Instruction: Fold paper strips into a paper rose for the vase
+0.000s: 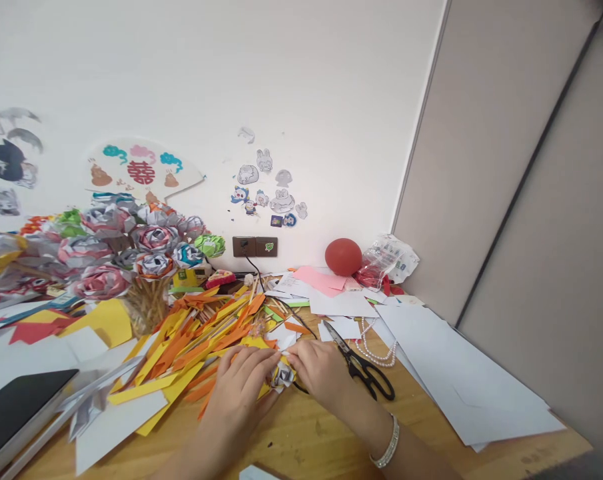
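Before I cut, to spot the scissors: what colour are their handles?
The handles are black; head view.

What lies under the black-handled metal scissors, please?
At the far end, the black-handled metal scissors overlap white paper; at the near end, the brown wooden tabletop shows around them. Whatever they directly cover cannot be seen.

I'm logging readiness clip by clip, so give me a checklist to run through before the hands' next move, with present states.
1. Both hands at the folded paper: left hand and right hand meet at the paper. Ok.
2. Firm grip: fingertips partly hidden. Cannot tell.
3. Scissors out of the hands: on the table, beyond the right hand. Ok.
4. Strips well away: they crowd beside the left hand. Not ok.
5. Cord well away: it runs close to the right hand. Not ok.
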{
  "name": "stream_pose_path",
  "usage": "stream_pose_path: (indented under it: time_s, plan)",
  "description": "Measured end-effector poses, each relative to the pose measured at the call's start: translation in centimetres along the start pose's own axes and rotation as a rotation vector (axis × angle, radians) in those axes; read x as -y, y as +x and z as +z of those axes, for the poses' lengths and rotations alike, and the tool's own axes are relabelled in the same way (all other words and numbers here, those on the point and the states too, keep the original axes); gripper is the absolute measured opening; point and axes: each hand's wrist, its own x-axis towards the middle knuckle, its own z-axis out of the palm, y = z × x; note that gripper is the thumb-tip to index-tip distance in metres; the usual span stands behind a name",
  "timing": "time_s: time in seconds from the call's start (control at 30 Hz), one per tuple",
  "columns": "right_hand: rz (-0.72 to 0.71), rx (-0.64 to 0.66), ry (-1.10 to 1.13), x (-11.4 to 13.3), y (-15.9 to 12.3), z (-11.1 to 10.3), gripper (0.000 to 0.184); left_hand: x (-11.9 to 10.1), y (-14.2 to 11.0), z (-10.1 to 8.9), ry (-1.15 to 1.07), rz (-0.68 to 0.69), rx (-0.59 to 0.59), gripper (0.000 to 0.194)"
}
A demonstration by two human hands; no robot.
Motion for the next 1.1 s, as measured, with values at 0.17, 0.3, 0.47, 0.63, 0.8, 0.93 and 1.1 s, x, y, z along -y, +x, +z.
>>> stream_pose_path:
  time_s: [0.17,0.3,0.47,0.63,0.8,0.93,1.1]
  plan:
    - [0.045,0.000,-0.027,0.2,0.0,-0.1,0.034,0.1,-0.4,0.1,0.006,-0.016,0.032,0.028]
    - [0.017,0.057,-0.085,0.3,0.0,-0.3,0.034,-0.1,-0.4,0.0,-0.002,-0.031,0.034,0.029]
    - [-0.034,0.118,-0.153,-0.2,-0.1,0.0,0.032,-0.2,-0.2,0.0,0.009,-0.022,0.031,0.027]
    - [0.067,0.071,-0.004,-0.7,0.0,-0.3,0.033,-0.1,0.1,0.0,0.033,-0.033,0.011,0.026]
    - [0.168,-0.080,0.143,-0.4,0.2,-1.1,0.034,-0.1,0.2,-0.1,0.026,-0.046,-0.023,0.023]
    - [0.179,-0.087,0.175,0.0,-0.1,-0.8,0.022,-0.2,0.2,-0.1,0.023,-0.046,-0.032,0.023]
    - [0.224,-0.064,0.203,0.3,-0.2,-0.3,0.021,-0.2,0.4,-0.3,0.034,-0.032,-0.029,0.022]
